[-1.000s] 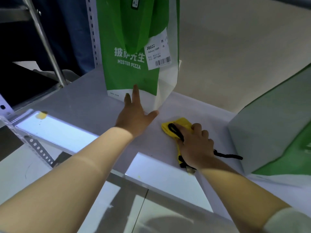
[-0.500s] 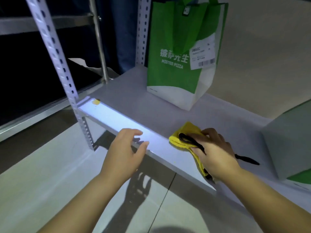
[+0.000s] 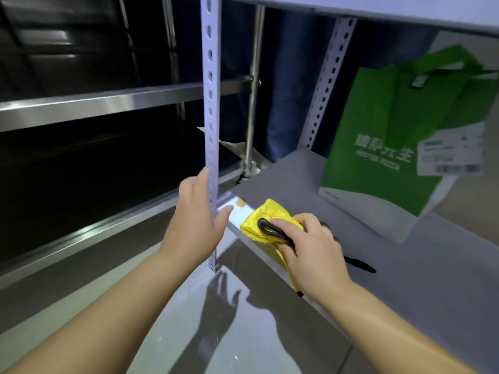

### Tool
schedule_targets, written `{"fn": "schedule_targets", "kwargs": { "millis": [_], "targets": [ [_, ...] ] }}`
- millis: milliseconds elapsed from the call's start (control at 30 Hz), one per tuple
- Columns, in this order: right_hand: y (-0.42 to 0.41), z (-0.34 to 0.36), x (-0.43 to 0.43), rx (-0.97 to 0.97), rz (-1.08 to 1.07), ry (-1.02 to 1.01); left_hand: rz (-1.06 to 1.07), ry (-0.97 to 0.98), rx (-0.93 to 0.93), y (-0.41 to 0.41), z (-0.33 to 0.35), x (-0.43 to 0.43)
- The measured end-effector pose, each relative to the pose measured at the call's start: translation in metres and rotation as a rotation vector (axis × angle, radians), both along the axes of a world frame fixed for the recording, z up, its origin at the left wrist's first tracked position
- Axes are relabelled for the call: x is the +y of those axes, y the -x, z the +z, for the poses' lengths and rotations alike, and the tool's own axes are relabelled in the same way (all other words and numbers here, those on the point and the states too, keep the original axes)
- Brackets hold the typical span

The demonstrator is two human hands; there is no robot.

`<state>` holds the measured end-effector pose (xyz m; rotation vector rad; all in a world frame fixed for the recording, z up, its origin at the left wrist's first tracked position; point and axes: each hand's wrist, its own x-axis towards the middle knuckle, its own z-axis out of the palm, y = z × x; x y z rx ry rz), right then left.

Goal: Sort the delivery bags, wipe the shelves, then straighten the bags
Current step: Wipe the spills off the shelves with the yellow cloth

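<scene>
Hands, head view: the left hand [image 3: 194,220] is spread against the upright post [image 3: 210,103]. The right hand [image 3: 310,252] grips the yellow cloth [image 3: 266,215] on the shelf [image 3: 405,265], just right of the post. The cloth looks soft and light, best held bunched. The green bag [image 3: 378,168] stands farther right of the post.

I note the perforated upright [image 3: 211,103] standing at the front-left corner of the shelf [image 3: 283,182]. The green bag [image 3: 378,168] occupies the rear right. Passage remains between them, and the upper shelf [image 3: 405,6] limits headroom.
</scene>
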<state>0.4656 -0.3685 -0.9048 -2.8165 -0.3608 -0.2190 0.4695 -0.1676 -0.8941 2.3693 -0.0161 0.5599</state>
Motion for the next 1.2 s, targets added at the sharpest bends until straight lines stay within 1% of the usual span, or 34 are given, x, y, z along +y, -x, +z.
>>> {"fn": "schedule_targets", "kwargs": {
  "millis": [100, 167, 267, 333, 400, 467, 533, 667, 767, 867, 933, 1067, 1133, 1200],
  "targets": [
    [-0.021, -0.004, 0.019, -0.009, -0.065, 0.032, 0.041, -0.02, -0.063, -0.034, 0.016, 0.005],
    [-0.033, -0.011, 0.031, -0.018, -0.106, 0.074, 0.05, 0.034, -0.1, -0.055, 0.025, 0.008],
    [-0.051, -0.029, 0.043, 0.022, -0.201, 0.115, -0.015, 0.144, -0.149, -0.08, 0.035, 0.014],
    [-0.063, -0.039, 0.047, 0.019, -0.287, 0.154, -0.071, 0.141, -0.173, -0.09, 0.035, 0.016],
    [-0.078, -0.046, 0.051, -0.002, -0.317, 0.209, -0.092, 0.14, -0.189, -0.095, 0.031, 0.017],
    [-0.098, -0.049, 0.055, 0.011, -0.307, 0.241, -0.094, 0.134, -0.215, -0.097, 0.026, 0.017],
    [-0.119, -0.049, 0.064, 0.036, -0.291, 0.227, -0.104, 0.132, -0.234, -0.097, 0.023, 0.018],
    [-0.137, -0.045, 0.08, 0.075, -0.171, 0.174, -0.131, 0.142, -0.222, -0.097, 0.021, 0.022],
    [-0.129, -0.04, 0.077, 0.072, -0.064, 0.165, -0.133, 0.16, -0.218, -0.098, 0.02, 0.021],
    [-0.107, -0.037, 0.067, 0.145, 0.075, 0.051, -0.135, 0.193, -0.22, -0.098, 0.02, 0.02],
    [-0.088, -0.036, 0.058, 0.19, 0.129, 0.001, -0.138, 0.235, -0.227, -0.097, 0.02, 0.02],
    [-0.08, -0.033, 0.044, 0.23, 0.119, 0.001, -0.146, 0.281, -0.22, -0.096, 0.02, 0.019],
    [-0.092, -0.034, 0.052, 0.223, 0.084, 0.004, -0.132, 0.279, -0.225, -0.097, 0.019, 0.018],
    [-0.106, -0.035, 0.068, 0.199, 0.022, 0.058, -0.116, 0.28, -0.224, -0.096, 0.018, 0.015]
  ]
}}
